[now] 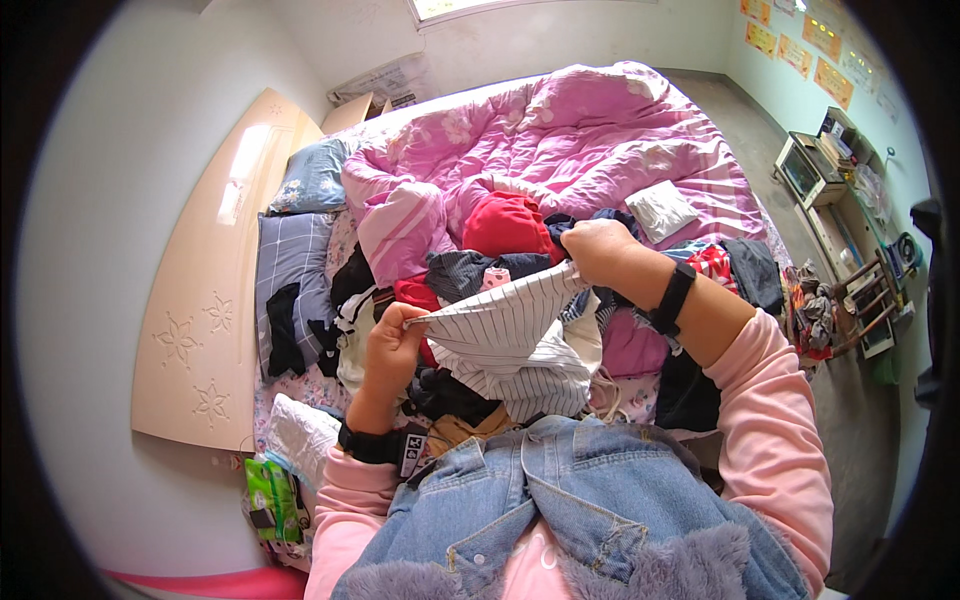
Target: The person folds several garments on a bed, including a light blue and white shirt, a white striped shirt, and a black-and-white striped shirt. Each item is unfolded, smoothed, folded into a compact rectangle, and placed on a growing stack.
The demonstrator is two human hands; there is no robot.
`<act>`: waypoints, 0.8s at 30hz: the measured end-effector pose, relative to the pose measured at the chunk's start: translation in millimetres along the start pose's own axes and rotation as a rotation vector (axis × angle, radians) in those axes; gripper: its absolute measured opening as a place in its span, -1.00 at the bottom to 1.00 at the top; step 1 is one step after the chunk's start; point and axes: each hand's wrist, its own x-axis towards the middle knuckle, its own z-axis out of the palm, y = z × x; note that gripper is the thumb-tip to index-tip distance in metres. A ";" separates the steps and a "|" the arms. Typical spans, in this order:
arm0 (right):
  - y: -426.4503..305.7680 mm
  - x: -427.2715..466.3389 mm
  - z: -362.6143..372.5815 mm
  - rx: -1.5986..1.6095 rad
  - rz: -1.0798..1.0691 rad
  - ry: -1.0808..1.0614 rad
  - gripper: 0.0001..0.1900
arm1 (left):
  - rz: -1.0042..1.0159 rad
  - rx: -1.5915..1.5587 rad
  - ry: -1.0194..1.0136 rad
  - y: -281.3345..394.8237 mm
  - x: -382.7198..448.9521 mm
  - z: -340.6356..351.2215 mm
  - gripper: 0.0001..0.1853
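A white garment with dark stripes (517, 330) is stretched between my two hands above the bed. My left hand (394, 345) pinches its left corner, and my right hand (604, 251) grips its upper right end. The lower part of the cloth hangs in folds close to my denim vest. Beneath and beyond it lies a loose heap of clothes, with a red garment (506, 225), a dark striped piece (457, 274) and black clothing (442, 394). A folded white cloth (661, 212) rests on the pink quilt (540, 142), beyond my right hand.
Two pillows, one blue (311, 176) and one grey checked (296, 262), lie by the wooden headboard (210, 300) on the left. Folded dark clothes (752, 274) are at the bed's right side. A wooden chair (862, 307) and a cluttered desk (847, 225) stand farther right.
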 end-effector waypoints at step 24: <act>28.2 2.1 -28.2 -0.327 -0.244 0.250 -0.88 | 0.310 0.434 0.085 51.8 29.7 -19.1 -0.95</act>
